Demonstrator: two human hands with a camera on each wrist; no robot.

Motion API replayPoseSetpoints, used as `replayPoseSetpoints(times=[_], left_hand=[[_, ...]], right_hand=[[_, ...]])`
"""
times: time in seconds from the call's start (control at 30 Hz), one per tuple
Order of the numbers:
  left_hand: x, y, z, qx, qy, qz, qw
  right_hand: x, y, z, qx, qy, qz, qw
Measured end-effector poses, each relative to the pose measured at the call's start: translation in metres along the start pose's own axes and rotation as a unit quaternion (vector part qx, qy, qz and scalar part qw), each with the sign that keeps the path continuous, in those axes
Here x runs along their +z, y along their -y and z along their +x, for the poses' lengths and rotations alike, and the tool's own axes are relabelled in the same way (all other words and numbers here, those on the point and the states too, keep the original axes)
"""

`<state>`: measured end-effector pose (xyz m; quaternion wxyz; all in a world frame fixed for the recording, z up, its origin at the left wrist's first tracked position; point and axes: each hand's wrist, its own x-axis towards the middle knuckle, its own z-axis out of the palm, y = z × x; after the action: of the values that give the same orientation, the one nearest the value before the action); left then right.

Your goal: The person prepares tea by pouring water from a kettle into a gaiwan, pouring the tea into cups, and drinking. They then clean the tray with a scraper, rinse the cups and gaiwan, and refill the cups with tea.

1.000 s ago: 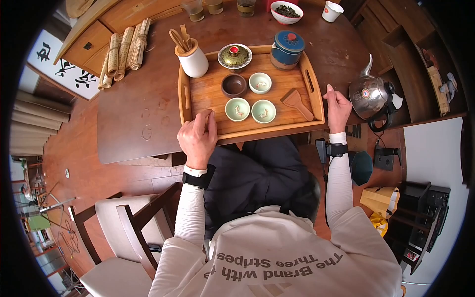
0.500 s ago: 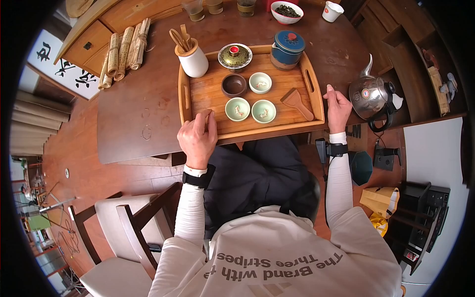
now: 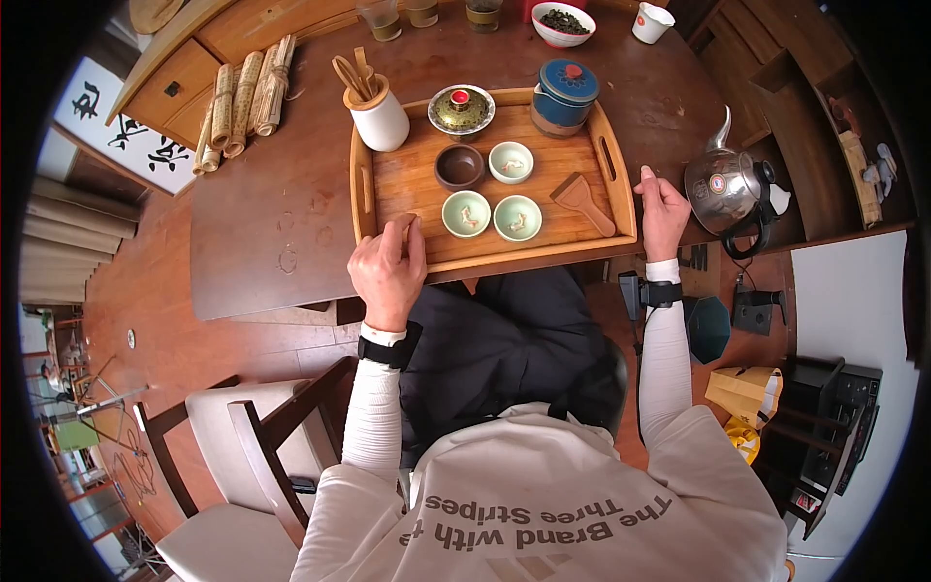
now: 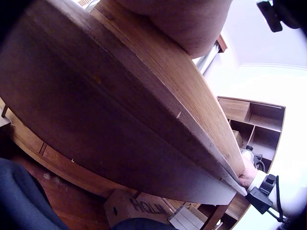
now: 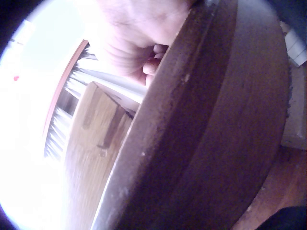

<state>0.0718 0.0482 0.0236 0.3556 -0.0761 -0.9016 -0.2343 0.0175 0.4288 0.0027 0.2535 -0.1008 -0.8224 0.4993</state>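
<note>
A wooden tray lies at the table's front edge. My left hand rests over its front left corner, fingers loosely bent; in the left wrist view its underside lies along the tray's wall. Just off the tray's front right corner, my right hand rests at the table edge with loosely curled fingers. On the tray stand a dark brown cup, pale green cups, a lidded bowl, a blue lidded pot, a fan-shaped wooden tool and a white holder with wooden utensils.
A steel kettle stands right of my right hand. Bamboo scrolls lie at the back left. Along the back are glasses, a bowl of dark leaves and a white cup. A chair stands at the left.
</note>
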Motion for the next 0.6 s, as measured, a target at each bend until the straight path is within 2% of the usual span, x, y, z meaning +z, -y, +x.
replayPoseSetpoints(times=[0.2,0.4,0.43,0.47,0.53,0.6], left_hand=[[0.001,0.001,0.000,0.002,-0.002,0.001,1.000],[0.002,0.001,0.001,0.010,-0.018,-0.007,1.000],[0.002,0.001,0.001,0.014,-0.023,-0.008,1.000],[0.002,0.001,0.000,0.013,-0.024,-0.008,1.000],[0.001,0.001,0.000,-0.004,-0.001,-0.006,1.000],[0.000,0.001,0.001,0.001,-0.006,-0.004,1.000]], right_hand=[[0.000,0.000,0.000,0.008,0.002,-0.005,1.000],[0.001,-0.001,-0.001,-0.026,-0.013,0.004,1.000],[0.000,-0.008,0.001,-0.001,-0.017,0.027,0.999],[0.000,-0.002,0.002,0.025,-0.021,0.050,0.998],[-0.001,0.011,-0.003,0.011,-0.020,0.050,0.998],[0.004,0.046,-0.011,0.001,-0.017,0.048,0.999]])
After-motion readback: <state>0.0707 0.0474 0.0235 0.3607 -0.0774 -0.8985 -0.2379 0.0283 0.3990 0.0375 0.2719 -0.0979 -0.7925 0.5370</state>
